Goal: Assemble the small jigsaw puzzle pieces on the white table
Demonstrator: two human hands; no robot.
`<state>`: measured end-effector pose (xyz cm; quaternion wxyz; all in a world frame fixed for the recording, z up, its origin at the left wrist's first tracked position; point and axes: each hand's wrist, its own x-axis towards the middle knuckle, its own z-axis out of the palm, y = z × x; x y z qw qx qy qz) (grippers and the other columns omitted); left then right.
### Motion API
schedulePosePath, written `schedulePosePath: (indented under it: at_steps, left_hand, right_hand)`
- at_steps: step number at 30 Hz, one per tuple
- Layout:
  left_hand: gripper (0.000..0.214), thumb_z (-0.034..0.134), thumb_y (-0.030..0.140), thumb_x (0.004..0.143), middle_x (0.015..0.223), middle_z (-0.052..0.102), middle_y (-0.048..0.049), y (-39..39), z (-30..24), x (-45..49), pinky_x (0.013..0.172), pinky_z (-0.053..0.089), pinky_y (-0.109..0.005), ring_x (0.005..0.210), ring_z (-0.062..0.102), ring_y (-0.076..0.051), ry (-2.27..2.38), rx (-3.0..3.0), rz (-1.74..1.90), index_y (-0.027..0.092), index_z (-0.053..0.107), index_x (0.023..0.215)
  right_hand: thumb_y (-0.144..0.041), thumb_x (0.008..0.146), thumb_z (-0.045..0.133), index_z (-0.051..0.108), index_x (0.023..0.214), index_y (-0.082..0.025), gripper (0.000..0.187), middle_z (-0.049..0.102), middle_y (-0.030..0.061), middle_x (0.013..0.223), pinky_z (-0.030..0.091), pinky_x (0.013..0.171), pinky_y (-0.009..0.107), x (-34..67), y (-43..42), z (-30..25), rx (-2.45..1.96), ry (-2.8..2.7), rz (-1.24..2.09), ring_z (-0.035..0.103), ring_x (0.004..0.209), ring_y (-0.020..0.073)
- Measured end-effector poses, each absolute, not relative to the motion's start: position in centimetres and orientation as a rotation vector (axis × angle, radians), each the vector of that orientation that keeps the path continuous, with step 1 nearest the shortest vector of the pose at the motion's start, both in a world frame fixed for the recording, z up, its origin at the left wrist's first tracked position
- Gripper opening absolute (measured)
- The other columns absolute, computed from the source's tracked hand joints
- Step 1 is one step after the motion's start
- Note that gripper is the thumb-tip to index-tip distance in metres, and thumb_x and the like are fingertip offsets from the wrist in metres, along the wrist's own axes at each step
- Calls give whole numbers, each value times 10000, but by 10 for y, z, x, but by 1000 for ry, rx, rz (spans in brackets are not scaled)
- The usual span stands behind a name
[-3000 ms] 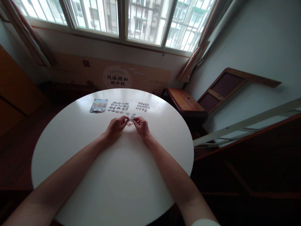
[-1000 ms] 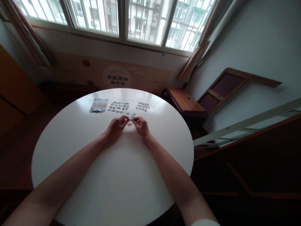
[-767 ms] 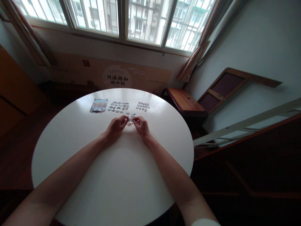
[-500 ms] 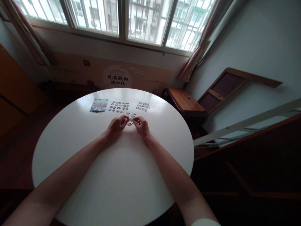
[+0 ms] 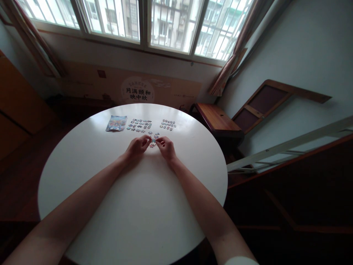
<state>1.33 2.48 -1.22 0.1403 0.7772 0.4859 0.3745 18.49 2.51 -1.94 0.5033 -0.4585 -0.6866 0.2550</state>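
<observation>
Both hands meet over the white round table (image 5: 132, 206), fingertips drawn together around a small greenish jigsaw puzzle piece (image 5: 153, 140). My left hand (image 5: 138, 144) pinches it from the left, and my right hand (image 5: 166, 145) pinches from the right. Whether this is one piece or two joined ones is too small to tell. Just below the fingertips lies a reddish puzzle piece (image 5: 151, 145). Beyond the hands are a few loose pieces (image 5: 156, 134). Farther back, puzzle pieces (image 5: 139, 125) lie in rows, with a smaller group (image 5: 168, 124) to their right.
A colourful printed packet or sheet (image 5: 116, 123) lies left of the rows. Past the table's right edge stands a wooden stool or bench (image 5: 217, 117), near a wooden chair part (image 5: 261, 101) by the wall. Windows and a printed banner (image 5: 176, 86) are behind the table.
Almost nothing differs. Both hands keep their pinch at the same spot, and the pieces on the table lie as before.
</observation>
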Motion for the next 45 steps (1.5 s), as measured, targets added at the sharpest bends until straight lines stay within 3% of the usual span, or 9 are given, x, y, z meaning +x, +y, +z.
schedulePosePath:
  at_steps: [45]
  left_hand:
    - [234,486,335,842,495,450,71,22,-6,13,492,285,-193,446,416,-78,1380,2250,1050,181,618,958]
  right_hand:
    - [-209,794,566,633,822,-162,86,654,34,815,475,611,228,184,24,-17,-1103,-1673,620,583,657,109]
